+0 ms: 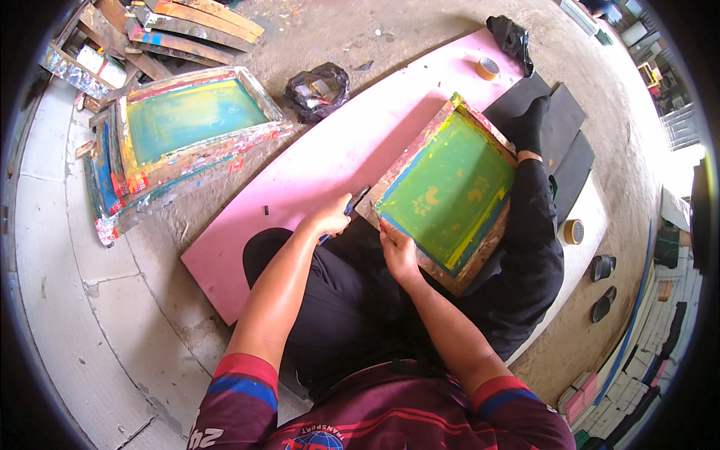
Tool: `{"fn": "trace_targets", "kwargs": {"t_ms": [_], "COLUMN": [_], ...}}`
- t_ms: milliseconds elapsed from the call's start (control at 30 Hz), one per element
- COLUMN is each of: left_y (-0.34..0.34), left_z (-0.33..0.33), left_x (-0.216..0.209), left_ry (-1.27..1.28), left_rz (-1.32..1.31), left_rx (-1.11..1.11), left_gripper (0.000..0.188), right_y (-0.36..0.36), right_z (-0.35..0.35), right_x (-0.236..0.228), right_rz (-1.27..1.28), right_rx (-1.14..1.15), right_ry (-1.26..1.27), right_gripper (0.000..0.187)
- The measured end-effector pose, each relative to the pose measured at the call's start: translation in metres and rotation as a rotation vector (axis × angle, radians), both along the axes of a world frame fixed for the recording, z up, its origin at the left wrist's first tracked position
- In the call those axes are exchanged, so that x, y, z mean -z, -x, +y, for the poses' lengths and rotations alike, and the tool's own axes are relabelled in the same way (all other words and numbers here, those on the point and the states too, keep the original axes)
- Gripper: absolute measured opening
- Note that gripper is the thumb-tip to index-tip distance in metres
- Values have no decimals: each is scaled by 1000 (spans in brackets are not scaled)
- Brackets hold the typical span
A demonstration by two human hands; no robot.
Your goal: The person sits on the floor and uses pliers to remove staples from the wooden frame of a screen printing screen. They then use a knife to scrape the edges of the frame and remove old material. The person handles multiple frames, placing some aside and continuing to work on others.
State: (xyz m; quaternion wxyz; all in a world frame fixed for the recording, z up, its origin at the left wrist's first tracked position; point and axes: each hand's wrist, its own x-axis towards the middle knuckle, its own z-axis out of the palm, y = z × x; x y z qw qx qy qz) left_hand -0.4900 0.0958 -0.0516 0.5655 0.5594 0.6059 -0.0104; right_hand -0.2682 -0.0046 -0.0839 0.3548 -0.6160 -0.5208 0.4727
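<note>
My left hand [330,217] is closed around a slim dark blue and black hand tool [362,193]. The tool's tip points toward the near left corner of a wooden screen-printing frame [379,187]; contact between them cannot be made out. The frame's mesh [442,195] is green, with yellow smears and a few pale printed shapes. It lies tilted across my legs, and my right hand [397,247] grips its near left edge, thumb on top. The fingers below the frame are partly hidden.
I sit on a pink board [255,202]. More screen frames [195,120] are stacked at left, with wooden pieces [195,26] behind. Nearby are a black plastic bag [318,90], tape rolls [487,68], dark sheets [559,112] by my foot, and sandals [603,268] at right.
</note>
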Motion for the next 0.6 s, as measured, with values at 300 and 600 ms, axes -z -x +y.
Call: {"fn": "trace_targets", "kwargs": {"t_ms": [300,600], "left_y": [0,0], "left_z": [-2,0], "left_x": [-2,-2], "left_ry": [-7,-6], "left_rz": [-2,-13], "left_rx": [-10,-3], "left_gripper": [52,41], "right_y": [-6,-7], "right_z": [7,10], "right_x": [-21,-47], "right_rz": [235,404], "right_rx": [46,105], "right_ry": [357,506], "right_gripper": [39,44]}}
